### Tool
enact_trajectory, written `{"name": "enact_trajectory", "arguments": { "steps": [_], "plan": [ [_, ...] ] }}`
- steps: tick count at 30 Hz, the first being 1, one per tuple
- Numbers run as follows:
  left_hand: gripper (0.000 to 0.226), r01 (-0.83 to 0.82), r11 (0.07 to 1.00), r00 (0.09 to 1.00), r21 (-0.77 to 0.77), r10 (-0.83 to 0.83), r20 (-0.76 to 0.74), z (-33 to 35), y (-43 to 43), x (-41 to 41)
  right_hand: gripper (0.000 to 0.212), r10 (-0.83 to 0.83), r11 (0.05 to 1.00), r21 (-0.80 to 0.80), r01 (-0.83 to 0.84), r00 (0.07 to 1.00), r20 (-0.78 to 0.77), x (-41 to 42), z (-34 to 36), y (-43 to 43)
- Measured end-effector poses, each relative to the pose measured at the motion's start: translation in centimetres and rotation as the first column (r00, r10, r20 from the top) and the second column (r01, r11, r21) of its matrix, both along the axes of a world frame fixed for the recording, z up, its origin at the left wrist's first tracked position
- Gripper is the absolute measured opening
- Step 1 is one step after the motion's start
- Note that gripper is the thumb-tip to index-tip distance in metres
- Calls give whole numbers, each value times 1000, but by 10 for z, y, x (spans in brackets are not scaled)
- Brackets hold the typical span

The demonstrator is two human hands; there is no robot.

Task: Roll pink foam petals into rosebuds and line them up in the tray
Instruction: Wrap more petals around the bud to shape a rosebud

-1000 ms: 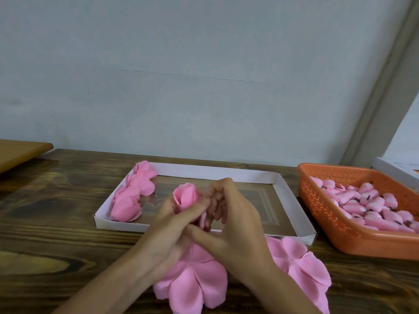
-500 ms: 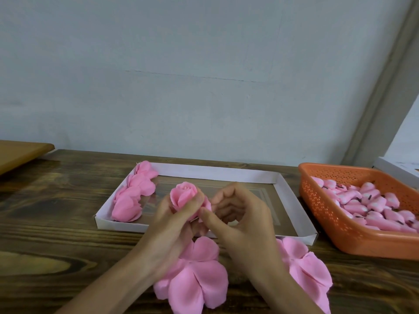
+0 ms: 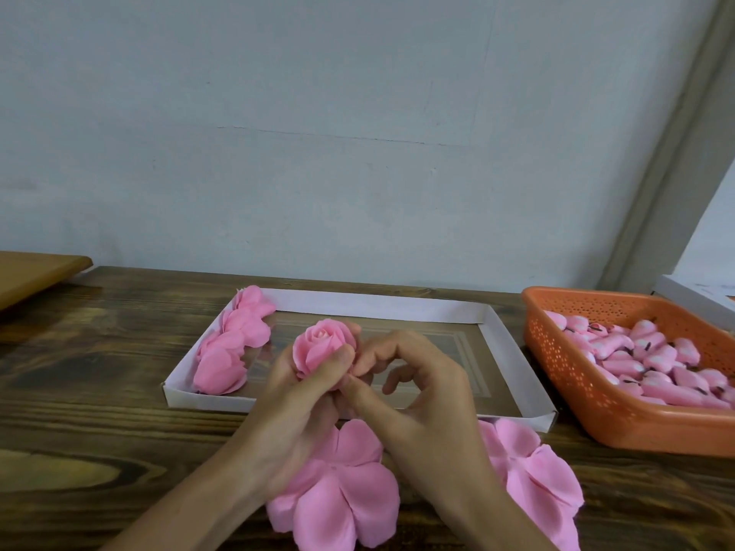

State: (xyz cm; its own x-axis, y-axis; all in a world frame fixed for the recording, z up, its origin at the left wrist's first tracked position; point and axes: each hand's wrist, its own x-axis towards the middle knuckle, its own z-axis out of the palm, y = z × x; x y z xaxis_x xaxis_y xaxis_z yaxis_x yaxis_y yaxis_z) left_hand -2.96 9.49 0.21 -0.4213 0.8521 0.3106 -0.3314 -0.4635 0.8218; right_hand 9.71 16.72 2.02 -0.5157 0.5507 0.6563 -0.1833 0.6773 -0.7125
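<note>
Finishing roll, I judged: left hand (image 3: 294, 407) gripped rosebud (image 3: 324, 346) by base, fingers (image 3: 338, 363) curled round it, above tray (image 3: 378, 308) near rim. Right hand (image 3: 421, 395) pinched outer petal at bud's side. Next: tuck edge snug, set bud beside row (image 3: 234, 344) at tray's left wall.

The rolled foam rosebud (image 3: 324, 347), the row of foam rosebuds (image 3: 234, 344) at the left edge of the cardboard tray (image 3: 382, 308) and the flat foam petal sheets (image 3: 342, 499) are one pink. The tray is white with a brown floor, the perforated plastic basket (image 3: 576, 375) orange, the wooden table (image 3: 99, 371) dark brown and grained.
</note>
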Motion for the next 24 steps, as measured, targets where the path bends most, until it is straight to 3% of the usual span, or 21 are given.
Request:
{"name": "enact_trajectory", "arguments": {
  "steps": [4,14,24],
  "plan": [
    [57,8,1000,999,-19,-8,40,1,-1,2,10,1,999,-51,-1,1000,4,0,1,-1],
    [46,39,999,998,5,-39,49,-4,0,-3,17,-118,987,-115,108,990,-78,-1,-2,-8],
    [47,50,999,998,23,-51,33,0,0,-1,18,-100,995,-31,99,994,-36,0,-2,-7]
  ]
}}
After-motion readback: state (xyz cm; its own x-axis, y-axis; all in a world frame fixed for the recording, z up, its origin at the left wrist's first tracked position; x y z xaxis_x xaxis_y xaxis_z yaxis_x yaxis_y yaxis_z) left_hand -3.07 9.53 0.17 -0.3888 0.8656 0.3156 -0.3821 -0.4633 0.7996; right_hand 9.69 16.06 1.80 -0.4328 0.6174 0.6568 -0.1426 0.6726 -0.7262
